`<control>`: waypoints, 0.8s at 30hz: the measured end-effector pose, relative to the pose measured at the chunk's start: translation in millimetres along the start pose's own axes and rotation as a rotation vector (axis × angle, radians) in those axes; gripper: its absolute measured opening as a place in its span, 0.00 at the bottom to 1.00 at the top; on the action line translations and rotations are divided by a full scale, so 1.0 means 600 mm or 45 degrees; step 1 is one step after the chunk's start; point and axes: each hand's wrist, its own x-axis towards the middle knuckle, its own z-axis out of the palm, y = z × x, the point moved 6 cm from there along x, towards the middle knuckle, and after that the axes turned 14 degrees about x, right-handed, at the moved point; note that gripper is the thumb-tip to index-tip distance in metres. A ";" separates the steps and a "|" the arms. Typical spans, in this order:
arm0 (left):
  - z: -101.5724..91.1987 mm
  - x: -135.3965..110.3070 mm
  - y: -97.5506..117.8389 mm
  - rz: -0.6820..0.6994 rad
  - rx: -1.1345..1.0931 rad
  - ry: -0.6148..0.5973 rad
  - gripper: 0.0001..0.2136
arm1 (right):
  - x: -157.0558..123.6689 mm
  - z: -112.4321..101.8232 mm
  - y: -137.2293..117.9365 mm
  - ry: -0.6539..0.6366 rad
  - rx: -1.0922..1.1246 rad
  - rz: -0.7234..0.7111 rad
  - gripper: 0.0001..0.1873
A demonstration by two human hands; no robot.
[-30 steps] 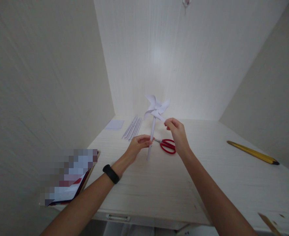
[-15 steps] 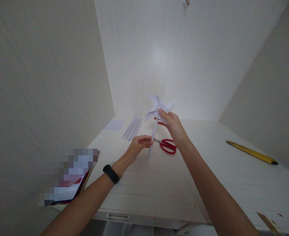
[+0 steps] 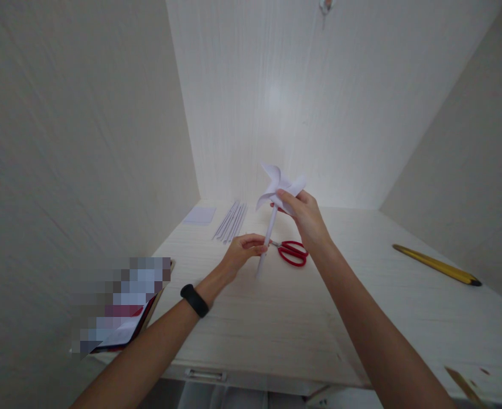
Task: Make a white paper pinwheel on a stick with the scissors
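Observation:
A white paper pinwheel (image 3: 279, 183) stands upright on a thin white stick (image 3: 268, 241) over the desk. My left hand (image 3: 241, 253), with a black band on its wrist, pinches the stick low down. My right hand (image 3: 302, 218) is closed on the lower right blade of the pinwheel head, fingers curled round the paper. Red-handled scissors (image 3: 292, 252) lie on the desk just behind and right of the stick.
Several thin white paper strips (image 3: 231, 221) and a small white paper square (image 3: 199, 215) lie at the back left of the pale wooden desk (image 3: 285, 318). A yellow ruler (image 3: 436, 264) lies at the right. A blurred booklet (image 3: 120, 309) overhangs the left edge. Walls enclose three sides.
My right hand rose from pinching a blade tip to gripping the pinwheel head. The pinwheel shifted slightly right. My left hand stayed on the stick.

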 end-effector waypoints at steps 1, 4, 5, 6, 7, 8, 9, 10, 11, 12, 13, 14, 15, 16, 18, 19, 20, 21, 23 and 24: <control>0.000 0.000 0.000 -0.004 -0.001 -0.002 0.11 | 0.001 -0.001 -0.001 0.007 -0.006 -0.009 0.16; 0.002 0.000 -0.001 -0.002 -0.009 -0.019 0.11 | 0.003 -0.005 -0.002 0.003 -0.006 -0.028 0.16; 0.002 0.000 -0.002 -0.002 -0.012 -0.022 0.11 | 0.004 -0.005 -0.001 -0.006 -0.004 -0.028 0.16; 0.002 0.000 -0.003 -0.002 -0.014 -0.024 0.11 | 0.006 -0.006 -0.001 -0.016 -0.005 -0.025 0.16; 0.002 0.000 -0.004 0.000 -0.012 -0.027 0.11 | 0.007 -0.006 -0.001 -0.025 -0.012 -0.020 0.16; 0.002 0.000 -0.005 0.002 -0.007 -0.030 0.10 | 0.009 -0.007 0.000 -0.033 -0.025 -0.014 0.15; 0.002 0.000 -0.006 0.003 -0.002 -0.036 0.10 | 0.010 -0.007 0.000 -0.039 -0.041 -0.008 0.15; 0.002 0.001 -0.007 0.007 0.005 -0.045 0.10 | 0.011 -0.007 -0.001 -0.044 -0.059 -0.002 0.15; 0.002 0.001 -0.007 0.010 0.010 -0.055 0.10 | 0.012 -0.007 -0.001 -0.050 -0.076 0.003 0.15; 0.002 0.001 -0.008 0.012 0.013 -0.062 0.10 | 0.012 -0.006 -0.002 -0.052 -0.093 0.008 0.15; 0.002 0.002 -0.008 0.013 0.015 -0.067 0.11 | 0.012 -0.006 -0.003 -0.054 -0.107 0.013 0.15; 0.002 0.002 -0.009 0.014 0.016 -0.068 0.11 | 0.012 -0.005 -0.005 -0.055 -0.118 0.018 0.15; 0.002 0.002 -0.009 0.016 0.016 -0.067 0.11 | 0.011 -0.005 -0.007 -0.056 -0.128 0.021 0.15; 0.001 0.002 -0.008 0.019 0.014 -0.066 0.11 | 0.010 -0.004 -0.008 -0.059 -0.135 0.022 0.14; 0.001 0.001 -0.007 0.023 0.006 -0.070 0.11 | 0.008 -0.002 -0.012 -0.071 -0.139 0.017 0.13; 0.002 0.001 -0.006 0.023 0.001 -0.073 0.11 | 0.007 -0.002 -0.013 -0.076 -0.139 0.013 0.13; 0.002 0.001 -0.006 0.024 -0.003 -0.077 0.11 | 0.007 -0.002 -0.014 -0.079 -0.137 0.010 0.13; 0.003 0.001 -0.005 0.024 -0.007 -0.079 0.11 | 0.006 -0.001 -0.015 -0.080 -0.133 0.009 0.12; 0.004 0.001 -0.005 0.023 -0.010 -0.085 0.10 | 0.005 -0.001 -0.015 -0.081 -0.128 0.009 0.13; 0.004 0.001 -0.004 0.022 -0.009 -0.086 0.10 | 0.005 -0.001 -0.016 -0.085 -0.129 0.007 0.13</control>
